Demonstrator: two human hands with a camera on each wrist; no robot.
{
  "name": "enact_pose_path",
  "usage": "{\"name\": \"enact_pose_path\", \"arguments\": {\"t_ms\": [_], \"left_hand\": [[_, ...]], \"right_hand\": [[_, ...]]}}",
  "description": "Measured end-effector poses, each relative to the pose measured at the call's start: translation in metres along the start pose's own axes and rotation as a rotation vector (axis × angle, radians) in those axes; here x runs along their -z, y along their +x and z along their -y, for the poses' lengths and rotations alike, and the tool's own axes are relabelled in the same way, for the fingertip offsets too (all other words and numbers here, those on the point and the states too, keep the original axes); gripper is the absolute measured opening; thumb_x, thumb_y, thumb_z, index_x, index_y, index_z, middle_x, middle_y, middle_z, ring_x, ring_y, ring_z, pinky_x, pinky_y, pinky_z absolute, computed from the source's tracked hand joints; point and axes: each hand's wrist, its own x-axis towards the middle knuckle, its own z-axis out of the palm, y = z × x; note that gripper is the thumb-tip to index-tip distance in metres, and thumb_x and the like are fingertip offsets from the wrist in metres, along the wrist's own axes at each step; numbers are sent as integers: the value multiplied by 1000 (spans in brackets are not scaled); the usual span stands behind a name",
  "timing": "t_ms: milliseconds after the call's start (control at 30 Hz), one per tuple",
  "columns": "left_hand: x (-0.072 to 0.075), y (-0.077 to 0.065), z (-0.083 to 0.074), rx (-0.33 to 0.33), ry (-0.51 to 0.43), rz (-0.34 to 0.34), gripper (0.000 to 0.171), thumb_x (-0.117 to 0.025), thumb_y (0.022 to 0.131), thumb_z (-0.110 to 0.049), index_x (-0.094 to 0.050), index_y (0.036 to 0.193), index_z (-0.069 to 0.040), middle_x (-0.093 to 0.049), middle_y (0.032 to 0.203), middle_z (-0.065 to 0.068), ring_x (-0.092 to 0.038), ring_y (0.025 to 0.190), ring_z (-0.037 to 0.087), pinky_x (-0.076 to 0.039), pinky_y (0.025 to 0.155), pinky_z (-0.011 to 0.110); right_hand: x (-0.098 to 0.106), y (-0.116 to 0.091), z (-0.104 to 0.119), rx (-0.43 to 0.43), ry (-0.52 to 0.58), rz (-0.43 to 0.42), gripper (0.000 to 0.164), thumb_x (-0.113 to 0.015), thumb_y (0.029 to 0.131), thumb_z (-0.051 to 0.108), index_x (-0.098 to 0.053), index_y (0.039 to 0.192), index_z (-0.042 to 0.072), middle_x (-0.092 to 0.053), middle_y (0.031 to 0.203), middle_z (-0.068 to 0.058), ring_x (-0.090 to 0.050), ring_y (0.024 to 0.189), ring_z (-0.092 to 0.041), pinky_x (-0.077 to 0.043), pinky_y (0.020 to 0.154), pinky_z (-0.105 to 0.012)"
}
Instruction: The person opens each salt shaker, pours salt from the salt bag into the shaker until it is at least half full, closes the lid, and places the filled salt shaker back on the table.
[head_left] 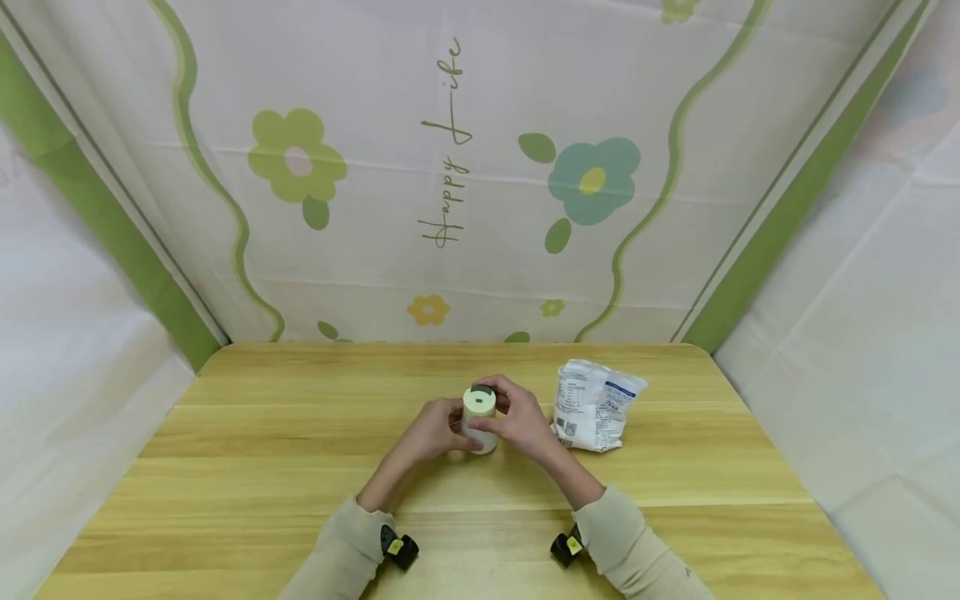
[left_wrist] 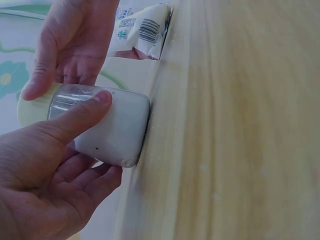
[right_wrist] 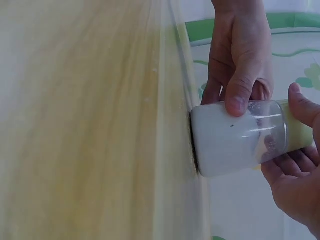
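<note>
A clear jar stands upright on the wooden table, filled most of the way with something white; its upper part is see-through. The lid is pale yellow-green with a dark grey piece at its back edge. My left hand grips the jar's body, thumb on the near side and fingers curled round the far side. Around the lid, the thumb and fingers of my right hand hold from the right. In the right wrist view, the right hand's fingers are partly hidden behind the jar.
To the right of my right hand stands a crumpled white printed bag with blue marking. Behind the table hangs a white curtain with flowers and lettering. White cloth panels border both sides. A black wrist camera sits at the left cuff.
</note>
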Motion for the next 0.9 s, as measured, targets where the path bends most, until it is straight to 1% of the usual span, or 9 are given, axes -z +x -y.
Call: {"name": "enact_pose_path", "arguments": {"t_ms": [100, 200, 300, 367, 467, 567, 633, 733, 900], "left_hand": [[-1, 0, 1, 1, 5, -1, 44, -87, 76, -15, -70, 115, -6, -72, 115, 10, -68, 107, 23, -56, 92, 43], [-1, 0, 3, 0, 9, 0, 46, -87, 77, -16, -69, 117, -6, -72, 117, 11, -68, 108, 25, -56, 93, 43], [-2, 1, 4, -1, 15, 2, 46, -87, 77, -17, -69, 118, -5, -72, 118, 12, -68, 109, 26, -56, 93, 44], [-2, 1, 4, -4, 16, 1, 47, -87, 77, -17, -69, 118, -5, -72, 118, 13, -68, 109, 26, -56, 93, 44], [-1, 1, 4, -9, 22, -3, 45, -87, 77, -17, -69, 117, -6, -72, 117, 11, -68, 107, 24, -56, 92, 42], [0, 1, 3, -17, 28, -8, 43, -87, 76, -18, -70, 114, -8, -73, 114, 8, -68, 103, 20, -57, 89, 38], [1, 1, 2, -20, 31, -10, 41, -87, 76, -17, -71, 112, -9, -73, 112, 6, -67, 100, 17, -56, 87, 36], [2, 1, 2, -25, 28, -9, 41, -87, 76, -17, -71, 112, -9, -74, 112, 6, -68, 100, 17, -57, 87, 37], [0, 1, 2, -10, 12, -1, 45, -87, 77, -16, -69, 117, -5, -72, 117, 12, -68, 107, 25, -56, 92, 42]], "right_hand": [[1, -1, 0, 11, 12, 14, 60, -82, 83, 20, -56, 136, 10, -61, 135, -9, -61, 124, -27, -52, 102, -38], [4, 0, 0, 45, 28, 55, 64, -79, 85, 16, -52, 142, 9, -56, 142, -13, -56, 131, -29, -48, 107, -42], [6, 0, -1, 72, 28, 74, 60, -78, 86, 14, -54, 141, 10, -56, 142, -15, -55, 132, -29, -46, 109, -42], [5, 0, -1, 72, 24, 59, 56, -78, 86, 14, -57, 138, 9, -60, 138, -14, -57, 130, -29, -47, 108, -40], [2, 0, 1, 48, 10, 3, 53, -81, 83, 14, -61, 133, 11, -64, 131, -9, -60, 125, -26, -50, 104, -36], [-3, 0, 3, 29, 3, -41, 53, -82, 81, 14, -62, 130, 11, -65, 129, -7, -62, 123, -25, -51, 102, -33], [-4, 1, 4, 22, -2, -49, 53, -83, 81, 15, -61, 130, 12, -65, 129, -7, -62, 123, -25, -51, 102, -33], [-2, 1, 4, 23, 5, -20, 57, -82, 83, 15, -58, 134, 13, -63, 133, -7, -59, 126, -25, -49, 105, -37], [4, 2, -1, 26, 42, 68, 60, -77, 88, 14, -52, 142, 10, -57, 142, -10, -56, 131, -28, -47, 108, -43]]}}
